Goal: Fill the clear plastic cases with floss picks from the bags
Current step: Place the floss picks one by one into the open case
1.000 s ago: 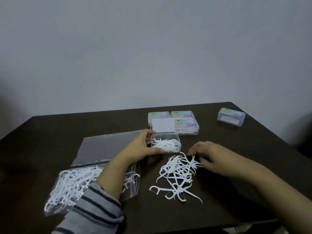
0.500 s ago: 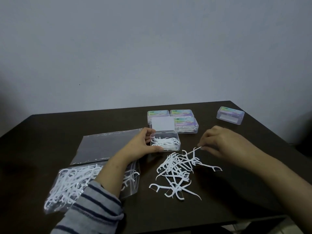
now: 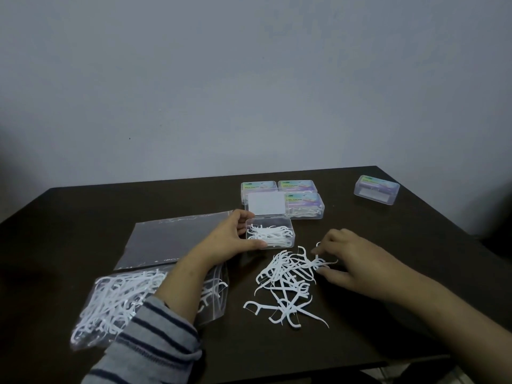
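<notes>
Left hand (image 3: 230,239) grips the open case (image 3: 270,235) of floss picks on the desk (image 3: 415,245). Right hand (image 3: 343,256) has come back down to the loose picks (image 3: 288,281), fingers curled on them. Bag of picks (image 3: 116,297) lies under the left arm. Four closed cases (image 3: 304,206) sit behind; their labels are too small to read.

Open clear case (image 3: 270,236), lid up, partly filled with white picks, mid-table. Loose pile of floss picks (image 3: 288,284) just in front. Bag of picks (image 3: 116,300) front left, flat empty bag (image 3: 177,239) behind it. Three closed cases (image 3: 302,205) behind, one closed case (image 3: 376,189) far right.
</notes>
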